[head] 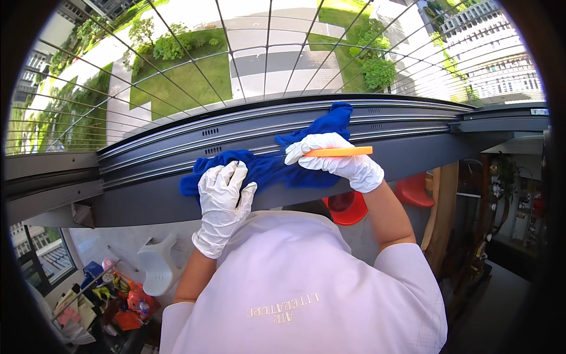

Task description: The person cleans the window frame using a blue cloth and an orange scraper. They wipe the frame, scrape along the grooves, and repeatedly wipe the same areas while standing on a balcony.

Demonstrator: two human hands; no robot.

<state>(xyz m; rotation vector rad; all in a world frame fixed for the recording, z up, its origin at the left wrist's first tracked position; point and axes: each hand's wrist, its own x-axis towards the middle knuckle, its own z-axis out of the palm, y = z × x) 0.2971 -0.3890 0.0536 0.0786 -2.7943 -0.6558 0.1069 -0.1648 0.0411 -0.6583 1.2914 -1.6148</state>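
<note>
A blue cloth (283, 170) lies bunched across the dark metal sliding-window track (177, 152) and the ledge in front of it. On the cloth's left part, my left hand (223, 194) in a white glove presses down with its fingers curled over the fabric. My right hand (334, 157), gloved the same way, grips the orange handle of a slim tool (340, 151). A thin shaft seems to point left from that handle over the cloth; its tip cannot be made out. One end of the cloth stretches up across the rails beyond my right hand.
Thin metal guard wires (266, 66) run beyond the track, high above lawns and paving. Behind me are a white plastic stool (159, 265), a red stool (349, 210), a red chair (415, 190) and a pile of bags (139, 301). A wooden post (440, 212) stands at right.
</note>
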